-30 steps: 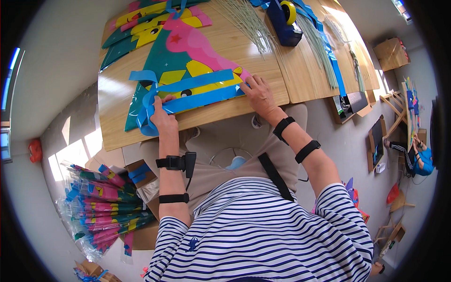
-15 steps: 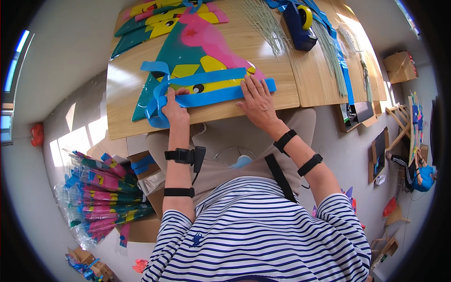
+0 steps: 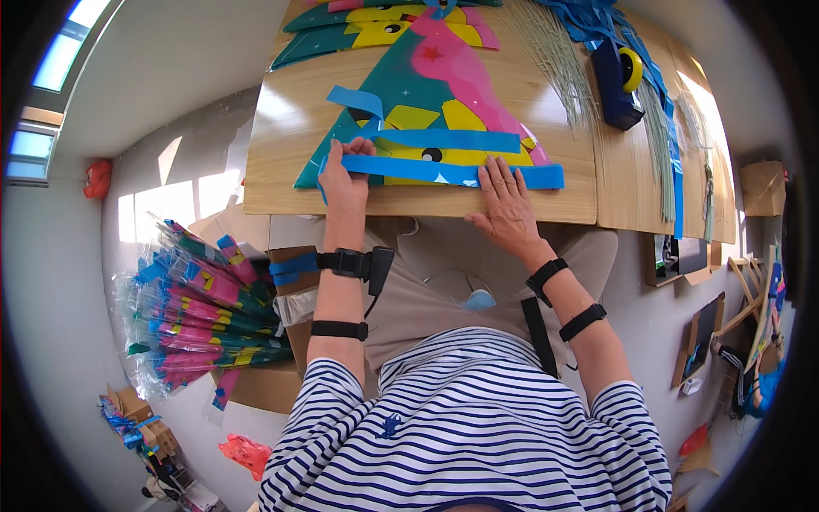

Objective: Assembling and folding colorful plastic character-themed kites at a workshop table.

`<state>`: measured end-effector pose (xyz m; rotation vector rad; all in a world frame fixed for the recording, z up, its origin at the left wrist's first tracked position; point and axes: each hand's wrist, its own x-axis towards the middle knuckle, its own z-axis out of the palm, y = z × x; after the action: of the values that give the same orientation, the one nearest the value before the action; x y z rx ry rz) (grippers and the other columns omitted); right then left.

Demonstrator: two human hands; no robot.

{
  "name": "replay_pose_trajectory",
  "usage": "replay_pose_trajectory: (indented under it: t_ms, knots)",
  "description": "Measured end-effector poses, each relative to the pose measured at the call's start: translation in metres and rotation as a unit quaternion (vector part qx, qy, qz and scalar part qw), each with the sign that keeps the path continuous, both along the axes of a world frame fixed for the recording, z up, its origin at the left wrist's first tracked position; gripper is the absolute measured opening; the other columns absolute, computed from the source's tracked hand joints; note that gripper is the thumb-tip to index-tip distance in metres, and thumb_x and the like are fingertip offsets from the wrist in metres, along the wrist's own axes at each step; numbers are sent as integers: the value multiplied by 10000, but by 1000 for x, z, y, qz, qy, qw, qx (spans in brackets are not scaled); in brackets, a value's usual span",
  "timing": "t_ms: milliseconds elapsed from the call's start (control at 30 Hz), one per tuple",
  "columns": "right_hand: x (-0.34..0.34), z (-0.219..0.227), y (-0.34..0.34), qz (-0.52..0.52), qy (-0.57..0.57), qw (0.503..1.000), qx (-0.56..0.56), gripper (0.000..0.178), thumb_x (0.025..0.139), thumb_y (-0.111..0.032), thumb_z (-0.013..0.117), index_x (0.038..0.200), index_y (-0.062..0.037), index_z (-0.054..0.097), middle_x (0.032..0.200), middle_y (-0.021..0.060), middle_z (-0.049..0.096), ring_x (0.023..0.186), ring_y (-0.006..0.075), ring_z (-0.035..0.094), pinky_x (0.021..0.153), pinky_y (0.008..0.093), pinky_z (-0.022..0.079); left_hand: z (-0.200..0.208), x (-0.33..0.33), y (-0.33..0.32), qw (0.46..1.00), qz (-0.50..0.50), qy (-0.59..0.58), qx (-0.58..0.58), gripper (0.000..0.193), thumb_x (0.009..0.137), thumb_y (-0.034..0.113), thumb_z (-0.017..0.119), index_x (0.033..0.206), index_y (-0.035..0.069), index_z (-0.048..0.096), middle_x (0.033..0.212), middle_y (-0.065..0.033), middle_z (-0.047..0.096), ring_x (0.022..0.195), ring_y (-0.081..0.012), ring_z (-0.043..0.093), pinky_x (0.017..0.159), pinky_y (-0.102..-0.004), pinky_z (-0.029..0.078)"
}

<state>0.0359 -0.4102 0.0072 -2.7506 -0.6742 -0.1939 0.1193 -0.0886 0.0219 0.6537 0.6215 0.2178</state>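
A triangular kite sheet (image 3: 397, 85) in green, pink and yellow lies flat on the wooden table, a printed eye near its lower edge. Two lengths of blue ribbon cross it. The lower ribbon (image 3: 409, 170) runs along the sheet's near edge, its right end past the corner; the upper ribbon (image 3: 461, 141) has a folded, raised left end. My left hand (image 3: 345, 183) is closed on the lower ribbon's left part, fingers curled. My right hand (image 3: 509, 200) lies flat with fingers stretched, pressing the lower ribbon near its right end.
More printed sheets (image 3: 333, 38) lie at the table's far left. Thin pale sticks (image 3: 554, 64), a navy tape dispenser (image 3: 616, 90) with a yellow wheel, and hanging blue ribbons (image 3: 674, 171) are at the right. Plastic-wrapped kites (image 3: 213, 316) fill a box at my left.
The looped ribbon by my left hand has been drawn out, and the lower ribbon lies straighter. My right hand stays flat on it. The view has shifted, moving the table rightward in it.
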Motion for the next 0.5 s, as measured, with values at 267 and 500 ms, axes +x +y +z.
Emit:
replay_pose_trajectory:
  t_ms: [267, 500]
  knots:
    - [2, -5, 1, -3, 0, 999, -43, 928, 958, -616, 590, 1628, -31, 325, 1717, 186, 263, 1607, 345, 208, 1299, 517, 125, 64, 38, 166, 994, 67, -46, 71, 286, 1097, 242, 555, 944, 0, 575, 1048, -243, 701, 1042, -392, 686, 1021, -560, 562]
    - [0, -1, 3, -15, 12, 997, -79, 899, 982, -614, 549, 1633, -40, 312, 1725, 183, 250, 1614, 350, 186, 1304, 512, 118, 42, 49, 263, 994, 61, -5, 92, 238, 1074, 211, 599, 972, -4, 604, 1091, -251, 715, 1070, -409, 698, 1002, -560, 576]
